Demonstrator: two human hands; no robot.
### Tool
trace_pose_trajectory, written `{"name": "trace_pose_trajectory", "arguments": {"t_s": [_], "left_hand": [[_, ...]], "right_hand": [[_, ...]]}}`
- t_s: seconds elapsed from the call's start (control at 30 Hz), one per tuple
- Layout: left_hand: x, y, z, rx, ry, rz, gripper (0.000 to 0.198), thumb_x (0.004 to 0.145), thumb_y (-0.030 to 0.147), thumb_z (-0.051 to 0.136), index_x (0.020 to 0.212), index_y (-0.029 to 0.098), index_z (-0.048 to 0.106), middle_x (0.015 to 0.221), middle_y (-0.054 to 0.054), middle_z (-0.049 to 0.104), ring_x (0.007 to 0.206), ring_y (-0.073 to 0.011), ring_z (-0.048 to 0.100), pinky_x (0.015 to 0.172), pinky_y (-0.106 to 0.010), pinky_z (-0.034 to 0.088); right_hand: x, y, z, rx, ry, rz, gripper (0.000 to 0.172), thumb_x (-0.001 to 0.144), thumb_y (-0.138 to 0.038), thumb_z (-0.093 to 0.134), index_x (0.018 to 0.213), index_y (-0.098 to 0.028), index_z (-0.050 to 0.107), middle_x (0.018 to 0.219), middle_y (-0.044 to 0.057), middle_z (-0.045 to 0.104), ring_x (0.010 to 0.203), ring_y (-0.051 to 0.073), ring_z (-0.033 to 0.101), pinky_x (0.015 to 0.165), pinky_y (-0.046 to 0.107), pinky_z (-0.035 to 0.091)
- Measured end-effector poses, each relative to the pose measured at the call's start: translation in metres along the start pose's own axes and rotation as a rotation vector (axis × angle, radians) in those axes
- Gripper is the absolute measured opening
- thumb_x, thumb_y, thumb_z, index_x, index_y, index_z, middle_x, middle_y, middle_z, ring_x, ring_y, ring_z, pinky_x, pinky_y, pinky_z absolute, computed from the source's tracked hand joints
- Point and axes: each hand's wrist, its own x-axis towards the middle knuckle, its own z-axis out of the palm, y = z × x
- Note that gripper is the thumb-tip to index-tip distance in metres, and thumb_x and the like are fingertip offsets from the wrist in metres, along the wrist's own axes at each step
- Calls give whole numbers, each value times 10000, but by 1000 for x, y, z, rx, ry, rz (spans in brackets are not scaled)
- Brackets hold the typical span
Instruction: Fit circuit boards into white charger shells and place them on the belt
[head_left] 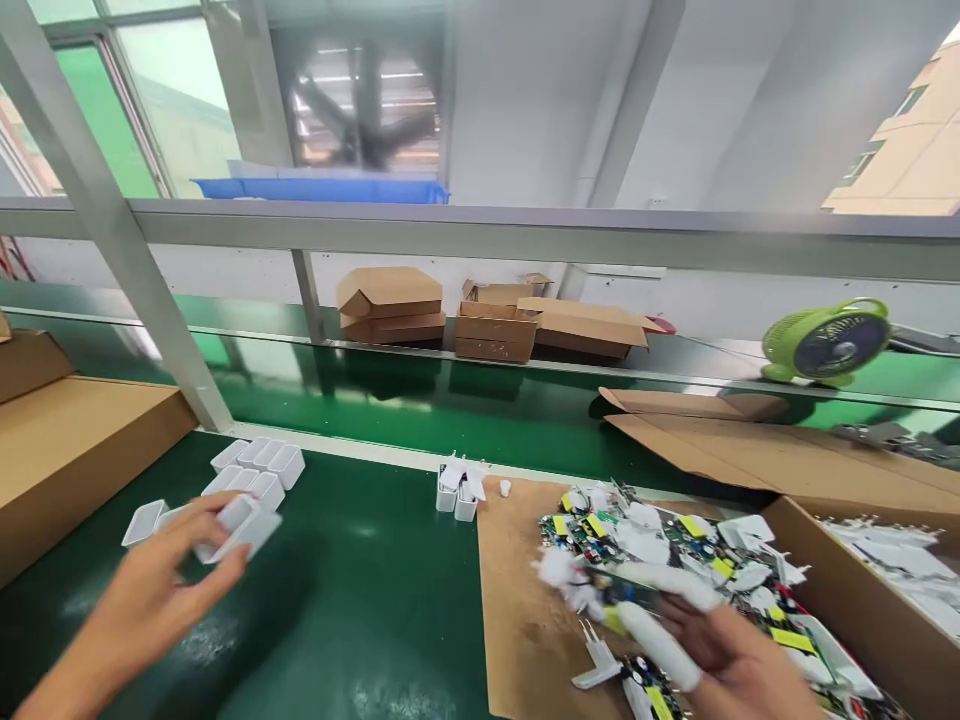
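Left hand (169, 578) closed on a white plastic case (261, 530); thumb on the near side, fingers over the far side; a grip by the edges, which probably keeps the hollow unblocked. Just beyond this grip, white open-topped cases (259, 485) stand in close groups on the green bench top (367, 610); set there, I judge, to be within short reach.

Right hand (731, 645) closed on a small circuit board assembly (626, 594), pinched between fingers in white finger covers (664, 645); its far end, with white parts, projects from the grip toward the left hand and is motion-blurred, so exact contact points cannot be told; the covers presumably shield skin or parts.

Beyond and beneath this grip, a heap of boards and white parts (645, 530) lies on a cardboard sheet (517, 610), which likely protects the bench; outward of the grip, an open carton (832, 590) holds more white pieces; between the two grips, farther off, a cluster of cases with pronged pieces (459, 490) stands beside the sheet's edge.
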Motion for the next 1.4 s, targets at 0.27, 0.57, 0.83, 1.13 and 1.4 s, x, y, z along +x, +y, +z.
{"name": "trace_pose_trajectory", "arguments": {"t_s": [0.27, 0.57, 0.83, 1.13, 1.4], "left_hand": [[43, 61, 149, -355, -331, 195, 112, 742, 180, 522, 745, 247, 433, 1169, -88, 737, 1012, -234, 713, 857, -362, 559], [21, 50, 156, -395, -374, 130, 40, 928, 265, 627, 947, 235, 607, 1443, -137, 598, 1291, -292, 630, 1048, -446, 530], [24, 49, 145, -546, -487, 37, 401, 855, 176, 705, 1227, 274, 591, 1528, -98, 517, 1297, -274, 605, 998, -383, 562], [24, 51, 149, -558, -549, -88, 970, 789, 189, 827, 1600, 361, 324, 1620, -113, 420, 1359, -314, 536, 1032, -428, 548], [21, 45, 155, -570, -495, -4, 875, 859, 298, 803, 1606, 324, 347, 1575, -148, 514, 1354, -335, 576, 1060, -485, 549]], "right_hand": [[60, -78, 117, -303, -600, -91, 248, 963, -238, 579, 1172, -148, 680, 1081, 129, 769, 999, 282, 747, 900, 404, 602], [47, -72, 150, -740, -410, -339, 317, 882, -413, 823, 995, -142, 702, 1067, 171, 723, 960, 376, 721, 844, 461, 593], [64, -44, 153, -397, -576, -449, 563, 806, -24, 625, 1363, -96, 583, 1465, 202, 578, 1404, 331, 518, 1181, 475, 463], [54, -44, 144, -202, -272, -558, 561, 887, -99, 519, 1429, -225, 449, 1312, 107, 599, 1172, 230, 634, 1012, 365, 579], [51, -38, 156, -172, -174, -718, 564, 872, -87, 523, 1403, -277, 530, 1314, 93, 637, 1219, 268, 627, 1039, 409, 575]]}}
